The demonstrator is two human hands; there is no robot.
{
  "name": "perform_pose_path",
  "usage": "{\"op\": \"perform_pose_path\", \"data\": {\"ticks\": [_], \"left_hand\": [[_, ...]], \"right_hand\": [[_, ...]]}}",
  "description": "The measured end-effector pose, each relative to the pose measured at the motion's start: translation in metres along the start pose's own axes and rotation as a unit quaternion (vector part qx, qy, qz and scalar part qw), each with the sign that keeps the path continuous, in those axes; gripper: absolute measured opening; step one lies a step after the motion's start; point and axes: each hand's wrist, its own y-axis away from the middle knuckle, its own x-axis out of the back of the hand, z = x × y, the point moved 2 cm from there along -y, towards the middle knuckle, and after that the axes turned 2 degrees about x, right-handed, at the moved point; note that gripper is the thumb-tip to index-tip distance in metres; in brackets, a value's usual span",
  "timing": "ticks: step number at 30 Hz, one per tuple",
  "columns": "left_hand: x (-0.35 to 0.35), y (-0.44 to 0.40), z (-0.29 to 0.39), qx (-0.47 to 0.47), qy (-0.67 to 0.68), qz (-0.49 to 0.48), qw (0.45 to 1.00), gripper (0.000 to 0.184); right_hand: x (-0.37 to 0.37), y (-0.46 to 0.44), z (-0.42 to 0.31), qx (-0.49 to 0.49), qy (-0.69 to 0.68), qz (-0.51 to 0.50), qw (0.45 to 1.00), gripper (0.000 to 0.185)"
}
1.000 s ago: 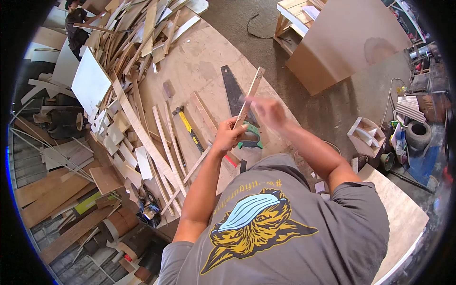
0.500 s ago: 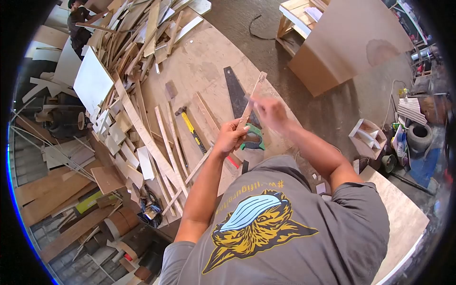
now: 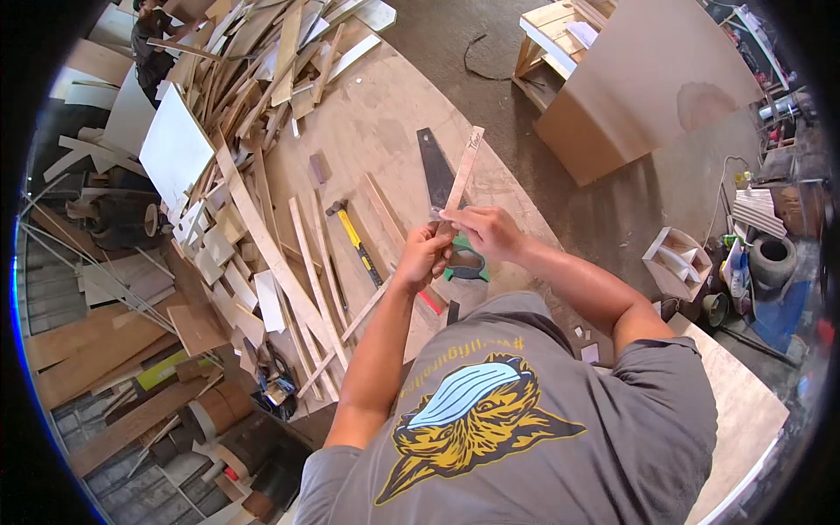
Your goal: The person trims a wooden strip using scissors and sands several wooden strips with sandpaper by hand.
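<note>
A thin wooden strip (image 3: 464,168) slants up and away over the workbench, with dark marks near its far end. Its lower end is in my left hand (image 3: 422,260), fingers closed around it. My right hand (image 3: 487,232) is pinched at the strip just above the left hand. A small pale piece shows at its fingertips, too small to name. Beneath the strip lies a handsaw (image 3: 432,166) with a dark blade and a green-and-black handle, partly hidden by my hands. To the left rests a hammer (image 3: 352,234) with a yellow-and-black handle.
Long wooden slats (image 3: 308,267) lie left of the hammer. Piled wood offcuts (image 3: 254,96) and a white panel (image 3: 175,144) cover the bench's far left. Right of the workbench (image 3: 394,96) stands a large brown board (image 3: 647,79). Another person (image 3: 153,44) is at the far left.
My right hand has come down and left along the strip, from beside its upper part to close by my left hand. The left hand keeps its hold, and the strip's far end has shifted slightly left.
</note>
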Motion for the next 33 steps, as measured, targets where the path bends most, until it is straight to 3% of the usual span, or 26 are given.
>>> {"op": "perform_pose_path", "data": {"ticks": [4, 8, 11, 15, 16, 19, 22, 25, 26, 29, 30, 33], "left_hand": [[-0.001, 0.004, -0.001, 0.007, 0.051, -0.018, 0.999, 0.036], [0.004, 0.010, -0.005, 0.024, 0.099, -0.034, 0.994, 0.040], [0.000, 0.010, -0.006, 0.038, 0.088, -0.047, 0.994, 0.039], [0.007, 0.017, -0.005, 0.039, 0.123, -0.086, 0.988, 0.038], [0.011, 0.015, -0.009, 0.039, 0.119, -0.084, 0.989, 0.038], [0.011, 0.015, -0.014, 0.041, 0.118, -0.086, 0.988, 0.038], [0.014, 0.016, -0.010, 0.035, 0.131, -0.091, 0.987, 0.038], [0.013, 0.017, -0.013, 0.039, 0.123, -0.084, 0.988, 0.037], [0.012, 0.016, -0.011, 0.039, 0.115, -0.080, 0.989, 0.037], [0.020, 0.020, -0.013, 0.045, 0.111, -0.097, 0.988, 0.038], [0.021, 0.021, -0.011, 0.048, 0.096, -0.093, 0.990, 0.037], [0.017, 0.021, -0.009, 0.049, 0.074, -0.087, 0.992, 0.037]], "right_hand": [[0.020, -0.011, 0.040, -0.090, 0.080, 0.177, 0.977, 0.037], [0.013, -0.004, 0.003, 0.047, 0.048, 0.055, 0.996, 0.032], [0.034, -0.018, 0.046, -0.093, 0.065, 0.213, 0.970, 0.034], [0.033, -0.014, 0.033, 0.079, 0.123, 0.034, 0.989, 0.030], [0.039, -0.019, 0.048, 0.033, 0.096, 0.109, 0.989, 0.032], [0.054, -0.027, 0.057, -0.102, 0.112, 0.184, 0.971, 0.034], [0.035, -0.019, 0.019, 0.062, 0.080, 0.029, 0.994, 0.031], [0.052, -0.029, 0.061, -0.115, 0.092, 0.199, 0.969, 0.034], [0.048, -0.027, 0.073, -0.064, 0.114, 0.238, 0.963, 0.034], [0.045, -0.023, 0.029, 0.047, 0.101, 0.061, 0.992, 0.033], [0.042, -0.020, 0.048, 0.041, 0.128, 0.087, 0.987, 0.032], [0.053, -0.022, 0.067, -0.097, 0.121, 0.211, 0.965, 0.037]]}}
